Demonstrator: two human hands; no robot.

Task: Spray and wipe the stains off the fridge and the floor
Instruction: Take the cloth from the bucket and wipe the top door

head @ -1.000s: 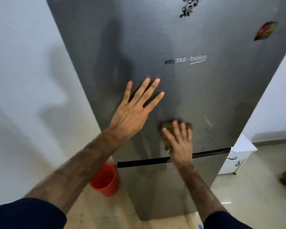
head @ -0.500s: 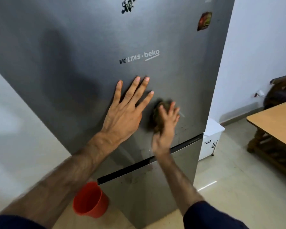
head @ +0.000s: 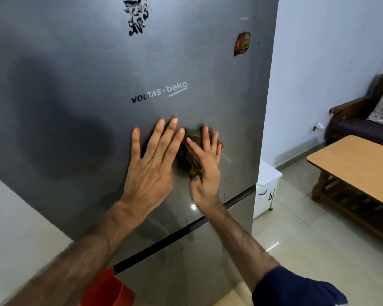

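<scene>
Two hands on the fridge (head: 97, 89) door: my left hand (head: 152, 164) lies flat, fingers spread; my right hand (head: 205, 166) presses a brown cloth (head: 191, 155) with straight fingers.

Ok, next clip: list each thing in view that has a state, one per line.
Fridge: both doors closed, scuff marks near the cloth.
Cloth: bunched, pressed against the upper door.
Right hand: fingers straight, pressing the cloth.
Left hand: flat, fingers spread on the door.
Red bucket: on the floor beside the fridge, mostly hidden.
</scene>
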